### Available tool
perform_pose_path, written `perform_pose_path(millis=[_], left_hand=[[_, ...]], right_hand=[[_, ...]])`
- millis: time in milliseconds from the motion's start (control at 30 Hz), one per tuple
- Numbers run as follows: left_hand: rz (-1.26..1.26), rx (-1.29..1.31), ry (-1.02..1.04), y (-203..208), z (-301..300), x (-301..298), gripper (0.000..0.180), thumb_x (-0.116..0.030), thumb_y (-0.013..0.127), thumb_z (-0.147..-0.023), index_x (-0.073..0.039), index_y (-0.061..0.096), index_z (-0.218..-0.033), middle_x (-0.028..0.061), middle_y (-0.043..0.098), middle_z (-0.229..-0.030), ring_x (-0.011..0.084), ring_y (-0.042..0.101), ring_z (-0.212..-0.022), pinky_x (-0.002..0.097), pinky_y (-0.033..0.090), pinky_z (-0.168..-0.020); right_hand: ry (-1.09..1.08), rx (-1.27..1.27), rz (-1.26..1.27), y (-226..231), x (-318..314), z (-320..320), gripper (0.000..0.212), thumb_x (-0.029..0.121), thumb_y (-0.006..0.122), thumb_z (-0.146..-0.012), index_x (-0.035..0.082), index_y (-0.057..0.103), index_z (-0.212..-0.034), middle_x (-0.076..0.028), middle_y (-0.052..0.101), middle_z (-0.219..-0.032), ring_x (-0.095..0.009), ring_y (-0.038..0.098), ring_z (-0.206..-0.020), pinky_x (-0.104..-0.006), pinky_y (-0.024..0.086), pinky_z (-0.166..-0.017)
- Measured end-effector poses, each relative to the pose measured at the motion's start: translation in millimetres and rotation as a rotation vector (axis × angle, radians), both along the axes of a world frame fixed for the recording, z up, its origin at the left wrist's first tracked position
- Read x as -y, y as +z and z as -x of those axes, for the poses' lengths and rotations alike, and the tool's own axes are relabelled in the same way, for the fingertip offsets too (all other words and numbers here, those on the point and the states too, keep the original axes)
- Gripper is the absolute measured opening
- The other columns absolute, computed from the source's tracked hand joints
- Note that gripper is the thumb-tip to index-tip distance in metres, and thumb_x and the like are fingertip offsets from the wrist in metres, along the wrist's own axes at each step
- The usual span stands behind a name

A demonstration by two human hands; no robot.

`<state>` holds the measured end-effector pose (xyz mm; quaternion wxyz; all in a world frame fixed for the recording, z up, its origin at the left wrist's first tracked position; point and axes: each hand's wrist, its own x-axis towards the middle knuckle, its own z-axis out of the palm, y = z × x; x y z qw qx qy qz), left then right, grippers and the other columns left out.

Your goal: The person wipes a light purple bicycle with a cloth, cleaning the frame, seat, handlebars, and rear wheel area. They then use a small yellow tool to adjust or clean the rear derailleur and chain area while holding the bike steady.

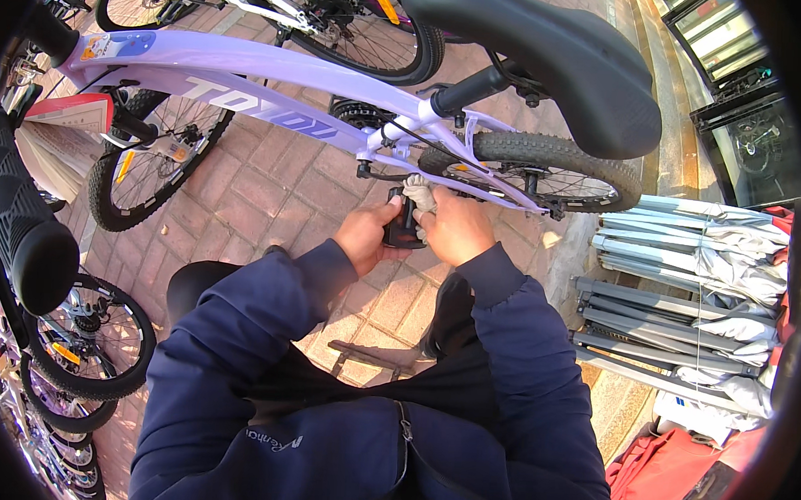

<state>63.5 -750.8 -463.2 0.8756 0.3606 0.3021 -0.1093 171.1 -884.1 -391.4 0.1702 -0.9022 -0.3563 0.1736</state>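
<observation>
A lilac bicycle (238,65) stands across in front of me, its black saddle (556,54) at the upper right and its knobby rear wheel (595,165) below that. My left hand (365,235) is closed around a black pedal (402,227), thumb on its upper side. Pinched in the fingers of my right hand (460,230) is a crumpled pale cloth (419,193), which touches the pedal and lies close to the crank. The fingers of that hand partly hide the pedal's right side.
A black handlebar grip (27,203) juts in at the left. More bicycles (340,25) stand beyond the lilac one and at the lower left. On the right lie bundled folding metal frames (668,323) with pale fabric, and red cloth (669,477). Brick paving (259,184) is underfoot.
</observation>
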Motion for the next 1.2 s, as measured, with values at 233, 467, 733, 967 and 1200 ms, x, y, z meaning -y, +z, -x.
perform_pose_path(millis=[233, 467, 733, 967, 1200], left_hand=[[-0.102, 0.014, -0.046, 9.7, 1.9, -3.7, 0.034, -0.04, 0.042, -0.106, -0.013, 0.056, -0.12, 0.0016, 0.063, -0.108, 0.0181, 0.065, -0.1, 0.0405, 0.052, -0.085], [-0.152, -0.005, -0.088, 13.1, 1.8, -5.0, 0.035, -0.043, 0.043, -0.105, -0.014, 0.058, -0.119, -0.0005, 0.064, -0.106, 0.0159, 0.065, -0.099, 0.0371, 0.05, -0.084], [-0.228, -0.011, -0.064, 15.6, 2.8, -2.1, 0.034, -0.042, 0.048, -0.104, -0.012, 0.059, -0.115, 0.0023, 0.065, -0.104, 0.0165, 0.066, -0.094, 0.037, 0.052, -0.081], [-0.277, -0.004, -0.064, 13.3, 1.6, -0.5, 0.035, -0.041, 0.049, -0.103, -0.009, 0.059, -0.112, 0.0044, 0.066, -0.102, 0.017, 0.066, -0.093, 0.0367, 0.054, -0.081], [-0.264, -0.009, -0.061, 12.7, 2.6, -2.4, 0.033, -0.04, 0.05, -0.103, -0.009, 0.058, -0.113, 0.0036, 0.065, -0.102, 0.016, 0.065, -0.093, 0.0365, 0.053, -0.082]], right_hand=[[0.105, -0.091, 0.185, 23.9, 30.9, -32.4, 0.042, 0.036, 0.066, -0.079, -0.005, 0.069, -0.087, -0.029, 0.067, -0.09, -0.043, 0.065, -0.091, -0.0474, 0.051, -0.083], [-0.046, -0.088, -0.247, 7.4, 24.1, -23.8, 0.039, 0.028, 0.068, -0.08, -0.003, 0.065, -0.103, -0.026, 0.068, -0.098, -0.043, 0.065, -0.095, -0.0459, 0.05, -0.084], [0.177, -0.193, -0.145, -13.3, 14.3, -16.9, 0.027, 0.025, 0.067, -0.082, 0.002, 0.068, -0.095, -0.024, 0.067, -0.089, -0.042, 0.064, -0.086, -0.049, 0.05, -0.077], [-0.126, 0.086, -0.288, -30.5, -2.0, -5.9, 0.022, 0.015, 0.07, -0.078, 0.001, 0.06, -0.091, -0.021, 0.066, -0.085, -0.041, 0.065, -0.083, -0.0476, 0.05, -0.073], [0.063, -0.079, -0.123, -26.2, 5.4, -18.3, 0.02, 0.017, 0.064, -0.075, -0.002, 0.065, -0.081, -0.026, 0.066, -0.083, -0.044, 0.064, -0.082, -0.0492, 0.052, -0.075]])
